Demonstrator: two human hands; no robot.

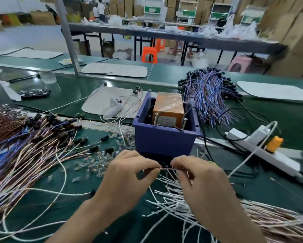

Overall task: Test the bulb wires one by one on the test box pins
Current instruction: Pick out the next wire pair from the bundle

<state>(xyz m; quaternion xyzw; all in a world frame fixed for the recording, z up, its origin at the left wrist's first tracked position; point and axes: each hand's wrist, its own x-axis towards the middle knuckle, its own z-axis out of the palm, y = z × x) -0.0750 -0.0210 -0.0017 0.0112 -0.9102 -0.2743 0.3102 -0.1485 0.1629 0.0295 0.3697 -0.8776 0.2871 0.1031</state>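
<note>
Left hand (128,174): you are pinching one end of a thin bulb wire (165,168) between thumb and forefinger, the other fingers curling under.
Right hand (199,178): you are pinching the other end the same way, knuckles facing the left hand.
Bulb wire: it is stretching level between your hands, above the tabletop (263,186) and just in front of the blue bin (164,141), not touching anything else.
Why held so: you are probably pulling it straight and singling it out, so that its ends can meet the pins one at a time.
Test box (168,109): it is sitting inside the blue bin with two upright pins (155,118) standing on the side facing you, keeping the reach short.
Wire heaps: a brown heap (33,146) is lying to your left and white offcuts (173,199) are spreading under your right hand; which are tested I cannot tell.
Hidden: your fingers are covering both wire ends, so bulb and bare leads are not showing; the box label is too blurred to read.
</note>
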